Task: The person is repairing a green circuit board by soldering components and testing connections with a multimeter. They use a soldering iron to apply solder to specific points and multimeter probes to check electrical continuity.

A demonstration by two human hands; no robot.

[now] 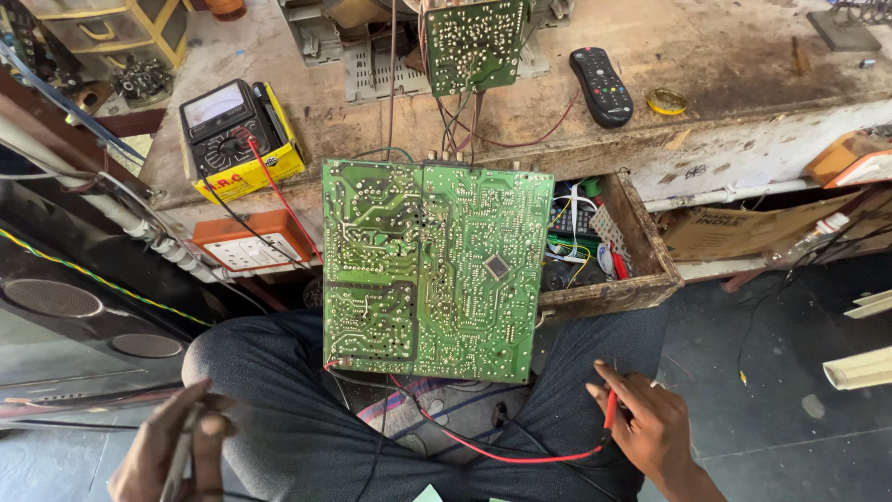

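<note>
probing step: right hand (pixel 650 423) grips the red probe (pixel 610 409), left hand (pixel 172 446) pinches another probe (pixel 178 460); next, tips must meet the board (pixel 432 270).

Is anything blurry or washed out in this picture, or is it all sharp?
Head view: the large green circuit board is sharp and evenly daylit; the left hand with its thin probe is motion-blurred; the right hand is clearer; the pale bench edge looks bright.
</note>
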